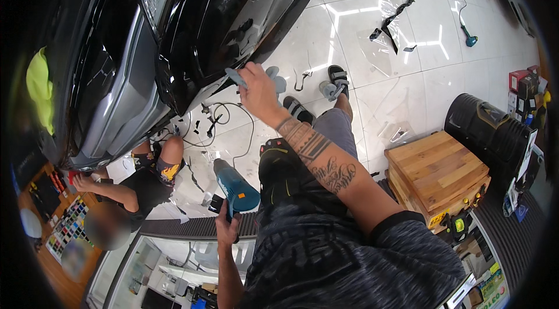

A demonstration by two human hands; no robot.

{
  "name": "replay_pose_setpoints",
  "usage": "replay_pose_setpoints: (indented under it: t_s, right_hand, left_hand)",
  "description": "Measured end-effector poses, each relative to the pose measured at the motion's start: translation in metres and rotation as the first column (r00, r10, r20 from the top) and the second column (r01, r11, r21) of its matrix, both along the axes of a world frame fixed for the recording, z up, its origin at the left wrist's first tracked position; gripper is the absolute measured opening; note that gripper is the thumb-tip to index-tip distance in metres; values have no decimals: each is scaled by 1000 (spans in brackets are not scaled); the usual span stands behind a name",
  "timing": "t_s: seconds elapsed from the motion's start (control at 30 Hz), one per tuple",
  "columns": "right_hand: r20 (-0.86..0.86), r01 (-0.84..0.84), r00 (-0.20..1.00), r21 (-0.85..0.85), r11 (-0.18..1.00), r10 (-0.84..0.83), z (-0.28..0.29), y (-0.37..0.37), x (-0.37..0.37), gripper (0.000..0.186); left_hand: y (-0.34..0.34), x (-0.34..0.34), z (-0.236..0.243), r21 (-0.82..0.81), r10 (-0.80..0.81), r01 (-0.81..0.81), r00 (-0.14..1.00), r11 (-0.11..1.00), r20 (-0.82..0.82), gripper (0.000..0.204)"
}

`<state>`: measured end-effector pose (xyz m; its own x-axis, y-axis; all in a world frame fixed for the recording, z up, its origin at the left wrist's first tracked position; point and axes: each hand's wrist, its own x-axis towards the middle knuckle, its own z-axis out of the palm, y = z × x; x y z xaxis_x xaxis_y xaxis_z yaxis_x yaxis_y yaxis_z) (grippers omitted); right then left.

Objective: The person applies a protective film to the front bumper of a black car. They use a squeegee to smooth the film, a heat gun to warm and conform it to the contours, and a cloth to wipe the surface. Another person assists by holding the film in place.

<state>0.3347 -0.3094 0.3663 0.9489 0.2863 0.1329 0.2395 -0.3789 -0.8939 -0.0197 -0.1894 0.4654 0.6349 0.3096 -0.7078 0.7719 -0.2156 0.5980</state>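
Note:
My left hand [226, 224] is closed round the handle of a teal heat gun [239, 192], whose grey nozzle points up and left. It hangs apart from the black car [227, 29]. My right hand [258, 92] reaches to the lower edge of the car's glossy black bodywork, its fingers pinched on a thin, flat grey piece [234, 77]. The piece lies against or close beside that edge; its exact kind cannot be made out. Another grey shape [278, 80] shows just behind the hand, partly hidden.
At left, another person [131, 192] crouches by the car, holding a red thing [73, 177]. Cables [233, 108] and dark scraps lie on the tiled floor. A second teal tool [470, 38] lies far right, beyond a wooden box [437, 163] and black barrel [486, 125].

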Motion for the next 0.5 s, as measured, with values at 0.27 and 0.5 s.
replay_pose_setpoints:
  t_s: [0.27, 0.5]
  right_hand:
    - [62, -120, 991, 47, 992, 117, 50, -1, -41, 41]
    - [18, -1, 1000, 41, 999, 0, 60, 21, -25, 43]
  left_hand:
    - [-7, -4, -11, -90, 117, -122, 992, 988, -55, 60]
    - [-11, -20, -16, -82, 90, -94, 995, 992, -48, 60]
